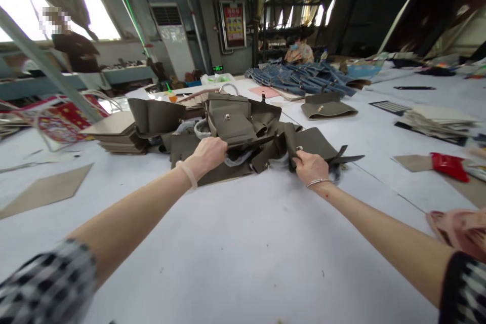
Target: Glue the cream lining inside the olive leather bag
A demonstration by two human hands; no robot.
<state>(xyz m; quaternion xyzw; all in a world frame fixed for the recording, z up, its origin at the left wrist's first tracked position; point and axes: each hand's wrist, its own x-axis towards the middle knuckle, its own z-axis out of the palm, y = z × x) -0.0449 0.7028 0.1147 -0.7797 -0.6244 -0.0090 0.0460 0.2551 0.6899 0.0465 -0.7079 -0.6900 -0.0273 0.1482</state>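
Both bare arms stretch forward over the white work table (235, 243). The left hand (207, 154) is closed on the near edge of a heap of olive-grey leather bag pieces (243, 131), fingers tucked under a flap with a small metal stud. To its right, the right hand (311, 166) pinches a loose olive-grey leather panel (317, 144) at its near corner, thumb on top; this panel lies flat and touches the heap. Left of the left hand lies a flat tan cardboard sheet (45, 190), and beyond it a stack of beige boards (117, 134). Right of the right hand sits a red plastic packet (450, 164). Farther beyond the hands rests 1 folded olive-grey bag (328, 106), then a pile of blue denim pieces (299, 78), with a seated person (299, 50) behind.
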